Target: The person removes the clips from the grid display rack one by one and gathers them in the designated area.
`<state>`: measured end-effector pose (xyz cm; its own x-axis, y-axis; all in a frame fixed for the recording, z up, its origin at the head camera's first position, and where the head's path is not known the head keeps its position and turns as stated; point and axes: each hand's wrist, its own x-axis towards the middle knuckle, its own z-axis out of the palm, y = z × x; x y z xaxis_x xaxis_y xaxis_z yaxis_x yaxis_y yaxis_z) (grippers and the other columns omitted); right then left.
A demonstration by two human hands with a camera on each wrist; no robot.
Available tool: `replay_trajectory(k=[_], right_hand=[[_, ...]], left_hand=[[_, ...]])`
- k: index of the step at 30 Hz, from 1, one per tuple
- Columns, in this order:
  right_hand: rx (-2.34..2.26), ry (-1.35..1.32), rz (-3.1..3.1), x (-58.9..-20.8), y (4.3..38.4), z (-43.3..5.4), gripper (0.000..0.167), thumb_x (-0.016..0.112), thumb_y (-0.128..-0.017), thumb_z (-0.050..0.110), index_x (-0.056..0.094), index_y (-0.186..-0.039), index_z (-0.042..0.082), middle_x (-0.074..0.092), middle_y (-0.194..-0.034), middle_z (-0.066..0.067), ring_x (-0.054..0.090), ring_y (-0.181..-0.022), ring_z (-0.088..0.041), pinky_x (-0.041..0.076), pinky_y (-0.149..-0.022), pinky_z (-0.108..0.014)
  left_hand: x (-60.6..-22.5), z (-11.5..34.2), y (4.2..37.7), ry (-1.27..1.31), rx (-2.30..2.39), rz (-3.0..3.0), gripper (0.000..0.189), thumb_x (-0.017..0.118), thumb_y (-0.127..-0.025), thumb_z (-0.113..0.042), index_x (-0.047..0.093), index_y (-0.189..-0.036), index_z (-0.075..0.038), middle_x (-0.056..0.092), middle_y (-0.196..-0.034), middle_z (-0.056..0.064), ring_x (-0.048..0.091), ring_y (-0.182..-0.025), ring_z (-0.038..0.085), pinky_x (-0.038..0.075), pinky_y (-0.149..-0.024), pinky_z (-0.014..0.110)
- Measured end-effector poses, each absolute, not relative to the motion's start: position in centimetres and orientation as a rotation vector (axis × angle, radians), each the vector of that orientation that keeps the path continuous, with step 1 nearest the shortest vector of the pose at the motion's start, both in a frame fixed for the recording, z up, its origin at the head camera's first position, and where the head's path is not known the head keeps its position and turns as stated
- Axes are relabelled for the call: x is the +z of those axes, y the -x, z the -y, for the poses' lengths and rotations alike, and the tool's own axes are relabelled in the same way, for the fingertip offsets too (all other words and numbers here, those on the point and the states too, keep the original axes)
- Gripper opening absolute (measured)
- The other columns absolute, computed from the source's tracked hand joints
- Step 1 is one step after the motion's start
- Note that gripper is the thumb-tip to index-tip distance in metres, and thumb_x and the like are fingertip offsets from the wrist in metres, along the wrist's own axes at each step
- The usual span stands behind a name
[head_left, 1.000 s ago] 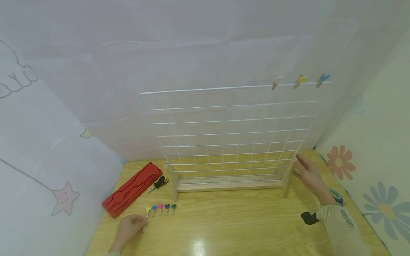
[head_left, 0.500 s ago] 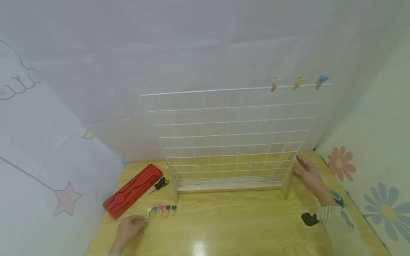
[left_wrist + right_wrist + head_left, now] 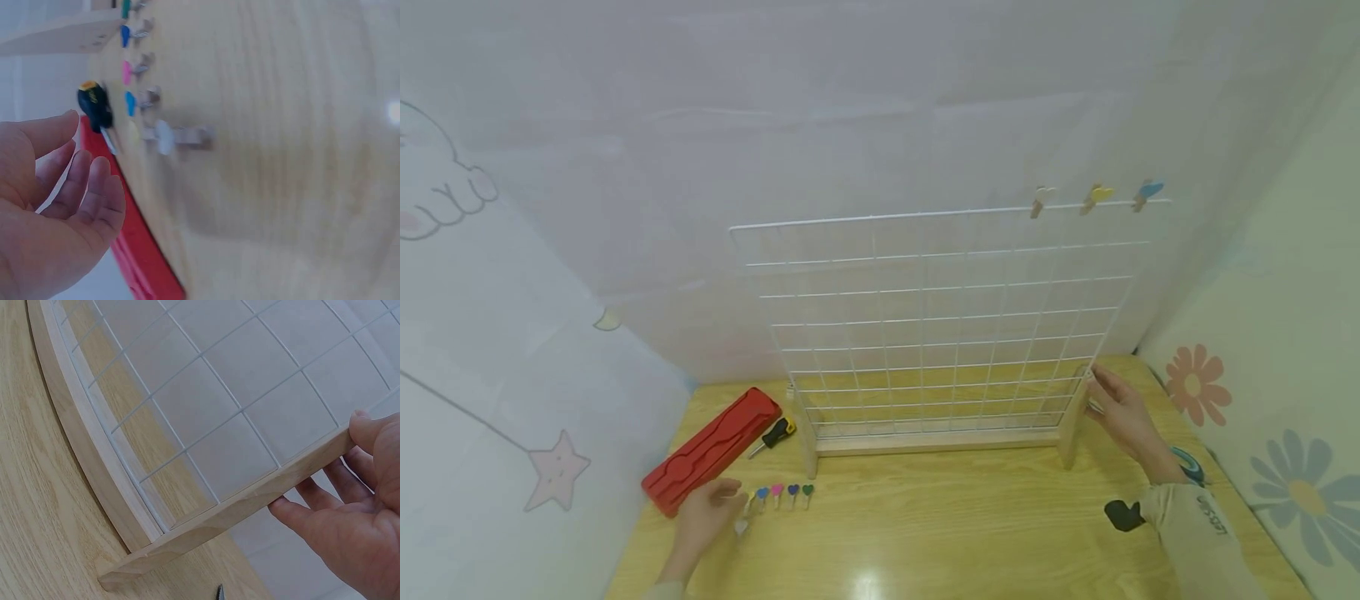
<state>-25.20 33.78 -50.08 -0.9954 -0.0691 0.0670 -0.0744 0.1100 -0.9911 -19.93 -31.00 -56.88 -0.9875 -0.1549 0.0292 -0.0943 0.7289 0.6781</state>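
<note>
My left hand (image 3: 706, 512), fingers loosely bent, hovers at the front left with nothing in it. Just right of it on the table lies a clothespin with a white heart (image 3: 741, 527), below the end of a row of several heart clothespins. A yellow-heart clothespin (image 3: 750, 497) stands in that row, partly covered by my fingers. My right hand (image 3: 350, 512) grips the right wooden post (image 3: 244, 503) of a stand, thumb on its edge and fingers along its other side. The stand bears a white wire grid (image 3: 925, 320).
White, yellow and blue heart clothespins (image 3: 1148, 193) sit on the grid's top bar at right. Left of the stand lie a red tray (image 3: 718, 442) and a black-yellow screwdriver (image 3: 777, 432). A teal round object (image 3: 1187, 463) lies beyond my right wrist.
My left hand has let go of the white-heart clothespin and drawn slightly up and away from it. The right hand stays on the post; the view has tilted slightly.
</note>
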Motion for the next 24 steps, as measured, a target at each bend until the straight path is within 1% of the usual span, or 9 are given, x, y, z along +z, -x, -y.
replay_trajectory(k=[4,7,11,16,21,23,24], right_hand=[[2.085,-0.144,2.346,-50.0,25.2,-33.8,0.071,0.04,-0.103,0.033,0.004,-0.149,-0.007,0.005,-0.15,-0.036,0.043,-0.11,0.011,0.047,-0.088,-0.016],[2.093,-0.149,2.345,-50.0,25.2,-33.8,0.071,0.04,-0.103,0.032,0.003,-0.149,-0.007,0.004,-0.151,-0.036,0.044,-0.112,0.009,0.046,-0.089,-0.017],[2.117,-0.165,2.318,-50.0,25.1,-33.7,0.071,0.041,-0.104,0.03,0.003,-0.148,-0.009,0.004,-0.149,-0.037,0.044,-0.11,0.01,0.046,-0.089,-0.016],[2.107,-0.169,2.327,-49.9,25.0,-33.7,0.071,0.04,-0.104,0.03,0.002,-0.148,-0.009,0.004,-0.149,-0.037,0.043,-0.109,0.011,0.046,-0.089,-0.017],[2.096,-0.157,2.344,-49.8,24.9,-33.8,0.07,0.039,-0.104,0.031,0.001,-0.148,-0.008,0.004,-0.15,-0.037,0.042,-0.122,-0.002,0.046,-0.09,-0.017],[2.106,-0.164,2.34,-49.8,24.9,-33.7,0.07,0.039,-0.104,0.03,0.001,-0.148,-0.009,0.002,-0.15,-0.036,0.042,-0.123,-0.003,0.046,-0.09,-0.017],[2.118,-0.169,2.33,-49.8,24.9,-33.7,0.07,0.04,-0.104,0.029,0.001,-0.148,-0.009,0.001,-0.15,-0.036,0.043,-0.121,-0.001,0.046,-0.091,-0.018]], left_hand=[[-54.9,29.6,20.7,-0.152,-1.121,2.813,0.026,0.075,-0.083,-0.018,0.07,-0.104,-0.002,0.071,-0.096,0.011,0.069,-0.086,0.025,0.053,-0.074,0.035],[-53.4,28.4,21.3,-0.076,-1.156,2.787,0.026,0.076,-0.083,-0.017,0.07,-0.105,-0.004,0.07,-0.095,0.009,0.068,-0.084,0.022,0.053,-0.073,0.033],[-51.7,26.4,21.9,0.023,-1.23,2.733,0.025,0.077,-0.082,-0.014,0.07,-0.104,-0.006,0.07,-0.094,0.007,0.068,-0.082,0.021,0.053,-0.07,0.028],[-49.4,23.3,22.8,0.172,-1.3,2.667,0.022,0.078,-0.079,-0.008,0.07,-0.099,-0.007,0.07,-0.09,0.007,0.068,-0.079,0.018,0.054,-0.071,0.025],[-45.6,20.2,23.8,0.359,-1.345,2.602,0.021,0.077,-0.08,-0.006,0.07,-0.099,-0.006,0.071,-0.088,0.005,0.067,-0.078,0.016,0.054,-0.07,0.024],[-44.0,19.2,24.2,0.404,-1.365,2.557,0.021,0.077,-0.08,-0.007,0.071,-0.1,-0.006,0.071,-0.088,0.004,0.067,-0.079,0.017,0.054,-0.069,0.024],[-43.1,18.7,24.3,0.42,-1.381,2.54,0.021,0.077,-0.081,-0.007,0.071,-0.101,-0.007,0.071,-0.088,0.004,0.067,-0.08,0.017,0.054,-0.07,0.024]])
